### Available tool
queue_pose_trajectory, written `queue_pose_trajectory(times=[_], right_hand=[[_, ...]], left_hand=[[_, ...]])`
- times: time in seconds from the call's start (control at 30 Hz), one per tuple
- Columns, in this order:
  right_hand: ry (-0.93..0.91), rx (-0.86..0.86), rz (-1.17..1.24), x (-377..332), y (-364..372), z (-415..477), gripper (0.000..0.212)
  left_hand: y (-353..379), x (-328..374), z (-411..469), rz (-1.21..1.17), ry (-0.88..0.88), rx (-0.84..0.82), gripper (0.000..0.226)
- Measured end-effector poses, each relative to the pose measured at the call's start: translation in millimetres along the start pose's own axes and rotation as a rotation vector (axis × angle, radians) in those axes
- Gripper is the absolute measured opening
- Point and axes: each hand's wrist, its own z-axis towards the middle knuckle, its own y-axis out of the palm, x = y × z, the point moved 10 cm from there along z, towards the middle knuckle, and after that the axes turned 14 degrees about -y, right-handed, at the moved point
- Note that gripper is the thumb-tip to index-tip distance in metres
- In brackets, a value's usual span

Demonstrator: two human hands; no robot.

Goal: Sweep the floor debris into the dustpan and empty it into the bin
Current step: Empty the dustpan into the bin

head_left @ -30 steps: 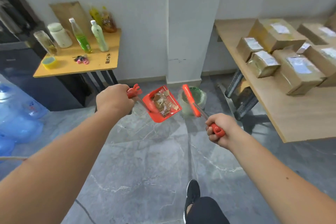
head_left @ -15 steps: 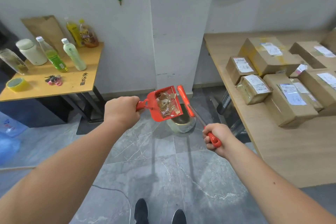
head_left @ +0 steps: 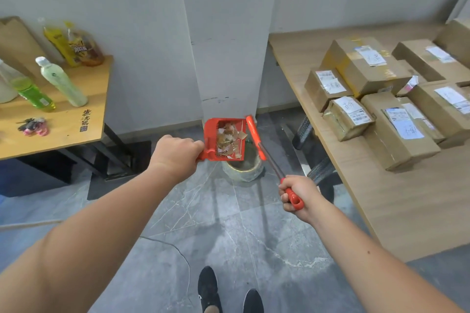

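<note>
Left hand (head_left: 176, 156) clenched around the handle of the red dustpan (head_left: 223, 140), held raised, just beyond the knuckles. Debris (head_left: 230, 140), paper and leaf-like scraps, piled inside the pan. Right hand (head_left: 296, 194) clenched around the red grip of the brush (head_left: 256, 138), shaft angled up and away, head touching or just beside the pan's far edge. Bin (head_left: 243, 168) on the floor, below and beyond the left hand, partly hidden under the pan.

Probable faults from here:
- Spill outside the bin: light scraps, small bin mouth, pan only partly over it; caused by tipping too fast or off-centre.
- Scraps caught on the comb teeth at the pan's rear wall; caused by too shallow a tilt.
- Brush head knocking debris over the pan lip.

Legible writing: dark characters printed on the left tabletop (head_left: 76, 134) edge, not readable with confidence. Labels on the cardboard boxes (head_left: 366, 66), right of the right hand, carry handwriting and print too small to read. Snack bag lettering blurred.
</note>
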Motion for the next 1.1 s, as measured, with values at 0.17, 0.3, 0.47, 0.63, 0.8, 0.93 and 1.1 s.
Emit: queue_pose_trajectory(times=[0.17, 0.3, 0.47, 0.63, 0.8, 0.93, 1.1], right_hand=[[0.039, 0.015, 0.053, 10, 6, 6, 0.018], [0.024, 0.013, 0.07, 7, 10, 5, 0.018], [0.017, 0.03, 0.097, 8, 5, 2, 0.022], [0.029, 0.037, 0.133, 15, -1, -1, 0.023], [0.03, 0.049, 0.117, 18, 0, -4, 0.02], [0.021, 0.058, 0.094, 18, 0, -6, 0.019], [0.023, 0.058, 0.081, 17, 5, -7, 0.019]], left_hand=[[7, 5, 7, 0.047, 0.088, 0.0, 0.024], [11, 10, 6, 0.101, 0.114, -0.002, 0.019], [15, 23, 2, 0.166, 0.168, -0.023, 0.01], [16, 52, -10, 0.223, 0.301, -0.03, 0.016], [16, 58, -12, 0.224, 0.302, -0.034, 0.015], [17, 60, -15, 0.225, 0.308, -0.038, 0.015], [14, 64, -15, 0.209, 0.304, -0.024, 0.016]])
